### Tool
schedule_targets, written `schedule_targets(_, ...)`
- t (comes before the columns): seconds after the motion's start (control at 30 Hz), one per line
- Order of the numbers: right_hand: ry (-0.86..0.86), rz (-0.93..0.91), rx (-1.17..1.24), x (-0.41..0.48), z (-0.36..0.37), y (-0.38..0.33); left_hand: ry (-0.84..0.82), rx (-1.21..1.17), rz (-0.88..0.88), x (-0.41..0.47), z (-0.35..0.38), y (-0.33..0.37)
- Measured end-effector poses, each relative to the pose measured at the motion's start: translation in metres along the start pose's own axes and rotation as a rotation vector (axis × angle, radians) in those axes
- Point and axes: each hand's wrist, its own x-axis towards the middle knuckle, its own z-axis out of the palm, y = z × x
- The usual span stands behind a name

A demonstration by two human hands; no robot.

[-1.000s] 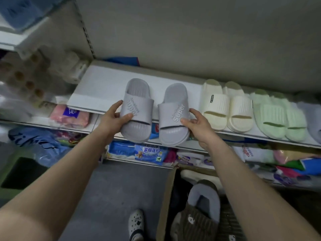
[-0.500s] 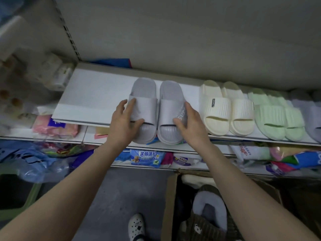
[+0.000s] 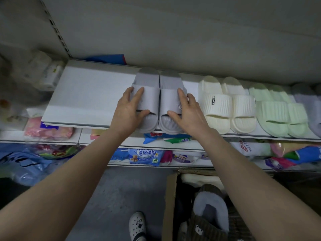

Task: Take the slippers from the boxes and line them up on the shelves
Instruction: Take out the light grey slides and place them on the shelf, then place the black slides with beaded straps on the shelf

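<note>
Pressing grey slippers (image 3: 159, 101) onto the shelf (image 3: 90, 94), the left hand (image 3: 129, 108) and right hand (image 3: 186, 112) lie flat and spread, one on each strap.
Near right, a cardboard box (image 3: 171, 206) holds a fuzzy brown slipper (image 3: 208, 216). Side by side and touching, the grey pair's toes overhang the near edge; cream slippers (image 3: 227, 105) sit right.

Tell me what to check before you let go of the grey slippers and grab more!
1. Grey slippers resting on the shelf: ok.
2. The two pressed side by side: ok.
3. Toes back from the shelf edge: not ok, they overhang.
4. Lined up with the cream slippers: cannot tell.
5. Left hand and right hand free to lift: ok, they rest flat on the straps.
6. More slippers in the box: ok.
</note>
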Motion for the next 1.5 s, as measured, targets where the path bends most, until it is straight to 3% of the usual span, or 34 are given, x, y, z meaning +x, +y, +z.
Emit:
schedule_targets(0.4,-0.025,-0.128,-0.166,-0.040,-0.034,-0.002,-0.047,0.231,0.202,-0.024,-0.026,0.028)
schedule_targets(0.63,0.014,-0.219,-0.258,-0.134,-0.067,0.028,-0.010,0.269,0.379,-0.089,-0.035,0.093)
schedule_targets(0.87,0.082,-0.224,-0.269,-0.267,-0.101,0.108,0.020,0.264,0.517,-0.184,0.005,0.184)
schedule_targets(1.0,0.081,-0.112,-0.249,-0.357,-0.118,0.174,-0.003,0.228,0.567,-0.242,0.048,0.252)
schedule_targets(1.3,0.105,0.226,-0.253,-0.565,-0.140,0.325,-0.267,0.105,0.720,-0.341,0.178,0.401)
schedule_targets(1.5,0.128,0.491,-0.198,-0.657,-0.143,0.400,-0.421,0.010,0.804,-0.374,0.256,0.483)
